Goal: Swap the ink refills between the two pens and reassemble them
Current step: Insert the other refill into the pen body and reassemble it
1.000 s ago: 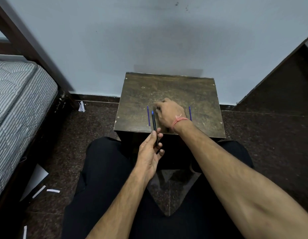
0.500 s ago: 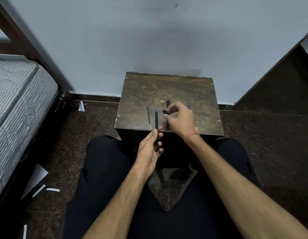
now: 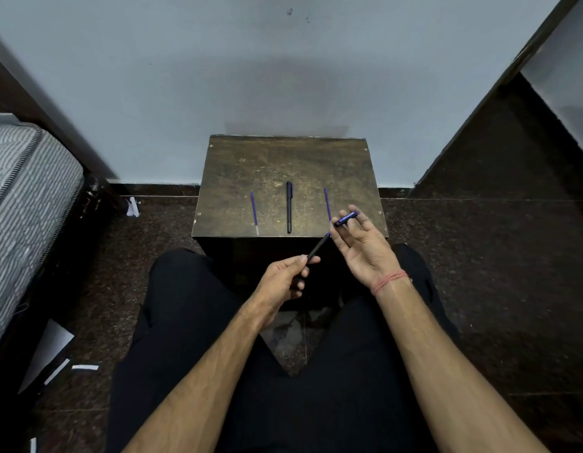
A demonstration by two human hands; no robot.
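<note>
Black plastic, thin and light: the pen barrel [image 3: 317, 247] sits in the left hand [image 3: 281, 282], whose grip is closed round its lower end, tip pointing up and right. The right hand [image 3: 365, 248] pinches a short dark-blue cap [image 3: 346, 219] between thumb and fingertips; its other fingers spread loosely. Cap and barrel are apart, close together, at the near right corner of the surface [image 3: 277, 158].

Handling, as a judgement: all parts are rigid, smooth and very light, so they can slip or roll. Hold the barrel at mid-length; hold a refill near its stiffer tip end, since the thin tube may bend.

Count on the surface: two blue refills, the left refill [image 3: 254, 212] and the right refill [image 3: 327, 204], with one capped black pen [image 3: 289, 207] lying between them, all well apart.
</note>
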